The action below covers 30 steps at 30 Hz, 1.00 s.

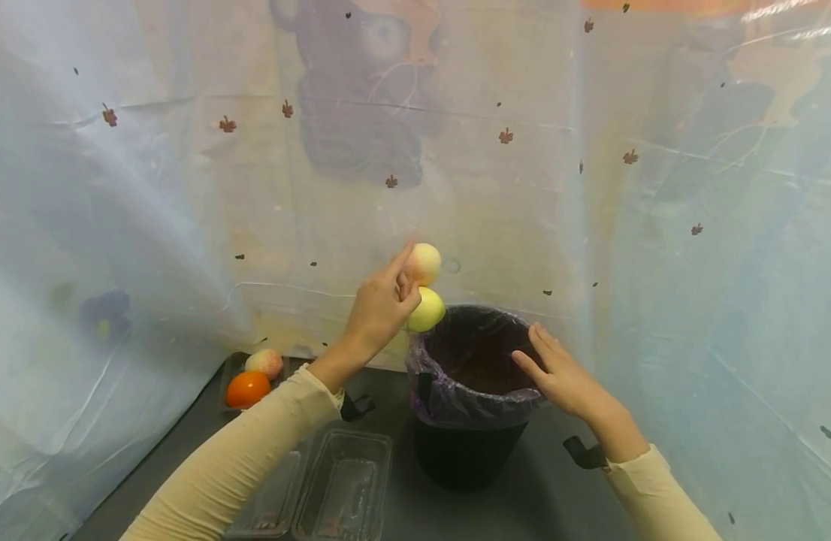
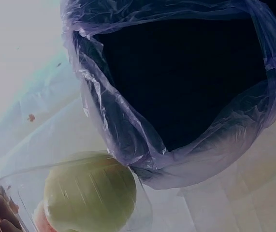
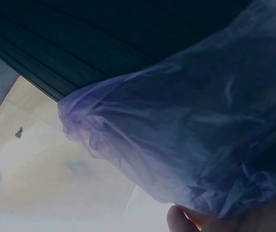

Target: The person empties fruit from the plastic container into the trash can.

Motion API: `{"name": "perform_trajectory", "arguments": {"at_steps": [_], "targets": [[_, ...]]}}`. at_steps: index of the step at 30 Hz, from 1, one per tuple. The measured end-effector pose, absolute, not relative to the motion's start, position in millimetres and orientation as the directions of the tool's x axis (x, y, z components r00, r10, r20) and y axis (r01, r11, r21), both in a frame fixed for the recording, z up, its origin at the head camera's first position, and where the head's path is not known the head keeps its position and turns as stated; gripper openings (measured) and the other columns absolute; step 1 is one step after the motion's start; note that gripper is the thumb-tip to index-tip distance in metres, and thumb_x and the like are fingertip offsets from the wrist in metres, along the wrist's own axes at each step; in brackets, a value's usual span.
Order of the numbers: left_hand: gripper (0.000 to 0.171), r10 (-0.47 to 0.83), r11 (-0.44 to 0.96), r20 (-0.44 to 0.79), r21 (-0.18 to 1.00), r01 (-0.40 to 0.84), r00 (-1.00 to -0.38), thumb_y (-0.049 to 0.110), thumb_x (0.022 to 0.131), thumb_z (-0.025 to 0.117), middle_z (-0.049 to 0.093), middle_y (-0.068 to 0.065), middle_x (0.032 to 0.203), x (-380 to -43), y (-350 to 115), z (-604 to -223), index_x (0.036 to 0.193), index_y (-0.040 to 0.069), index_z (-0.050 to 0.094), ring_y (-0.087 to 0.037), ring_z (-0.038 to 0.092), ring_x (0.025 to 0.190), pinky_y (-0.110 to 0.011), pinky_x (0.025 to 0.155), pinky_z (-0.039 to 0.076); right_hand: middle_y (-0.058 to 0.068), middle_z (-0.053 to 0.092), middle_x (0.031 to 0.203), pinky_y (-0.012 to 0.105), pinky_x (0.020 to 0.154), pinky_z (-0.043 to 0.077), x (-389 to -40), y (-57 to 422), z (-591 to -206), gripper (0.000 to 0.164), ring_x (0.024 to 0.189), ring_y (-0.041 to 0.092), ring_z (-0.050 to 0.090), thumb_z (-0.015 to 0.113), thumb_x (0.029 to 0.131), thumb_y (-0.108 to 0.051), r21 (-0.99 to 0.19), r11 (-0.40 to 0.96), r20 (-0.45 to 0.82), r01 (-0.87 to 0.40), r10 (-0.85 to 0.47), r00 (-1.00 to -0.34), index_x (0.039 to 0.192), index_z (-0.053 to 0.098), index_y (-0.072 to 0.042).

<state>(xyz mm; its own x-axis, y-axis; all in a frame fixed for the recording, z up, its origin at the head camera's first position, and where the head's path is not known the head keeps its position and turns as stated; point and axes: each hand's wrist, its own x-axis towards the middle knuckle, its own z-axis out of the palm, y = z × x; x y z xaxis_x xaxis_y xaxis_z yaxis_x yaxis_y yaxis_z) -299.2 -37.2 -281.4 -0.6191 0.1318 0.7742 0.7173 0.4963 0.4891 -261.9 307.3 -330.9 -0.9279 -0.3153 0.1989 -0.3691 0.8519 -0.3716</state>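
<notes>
My left hand (image 1: 382, 304) is raised just left of the bin's rim and grips a clear plastic box (image 2: 24, 193), which is hard to make out in the head view. In that box are a pale peach (image 1: 425, 263) and a yellow-green fruit (image 1: 427, 309), whose kind I cannot tell. A black bin (image 1: 466, 454) stands upright with a thin purple bag (image 1: 449, 402) folded over its rim; its inside is dark. At the rim's right side, my right hand (image 1: 567, 379) has its fingers extended. Bag film fills much of the right wrist view near its fingertips (image 3: 179, 220).
On the dark table (image 1: 537, 503), a clear box at the back left holds an orange round fruit (image 1: 248, 389) and another peach (image 1: 264, 364). Clear plastic trays (image 1: 344, 485) lie at the front left. A printed plastic sheet (image 1: 497, 195) hangs behind and on both sides.
</notes>
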Motion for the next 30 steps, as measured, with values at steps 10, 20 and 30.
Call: {"name": "perform_trajectory", "arguments": {"at_steps": [10, 20, 30], "targets": [[0.068, 0.154, 0.519, 0.811, 0.420, 0.744, -0.565, 0.005, 0.099, 0.066, 0.055, 0.000, 0.074, -296.6, -29.7, -283.7, 0.163, 0.007, 0.046, -0.013, 0.043, 0.058, -0.029, 0.054, 0.037, 0.027, 0.010, 0.176, 0.069, 0.127, 0.011, -265.0, 308.9, -332.4, 0.085, 0.162, 0.050, 0.009, 0.042, 0.114, -0.054, -0.376, 0.848, 0.198, -0.374, -0.321, -0.926, 0.168, 0.018, 0.006], [0.067, 0.163, 0.546, 0.826, 0.379, 0.747, -0.539, 0.006, 0.099, 0.067, 0.054, 0.001, 0.074, -298.1, -25.3, -285.3, 0.163, 0.010, 0.048, -0.014, 0.043, 0.061, -0.031, 0.055, 0.037, 0.027, 0.010, 0.176, 0.069, 0.126, 0.011, -265.0, 309.7, -332.8, 0.085, 0.162, 0.050, 0.009, 0.042, 0.114, -0.054, -0.381, 0.845, 0.203, -0.375, -0.319, -0.926, 0.168, 0.018, 0.006], [0.066, 0.161, 0.533, 0.827, 0.386, 0.753, -0.539, 0.006, 0.098, 0.066, 0.054, 0.002, 0.074, -299.5, -23.6, -286.3, 0.162, 0.011, 0.050, -0.013, 0.042, 0.060, -0.030, 0.055, 0.036, 0.028, 0.011, 0.176, 0.070, 0.126, 0.012, -263.5, 309.1, -333.0, 0.085, 0.161, 0.051, 0.010, 0.043, 0.114, -0.054, -0.380, 0.842, 0.214, -0.381, -0.321, -0.923, 0.168, 0.020, 0.007]]}}
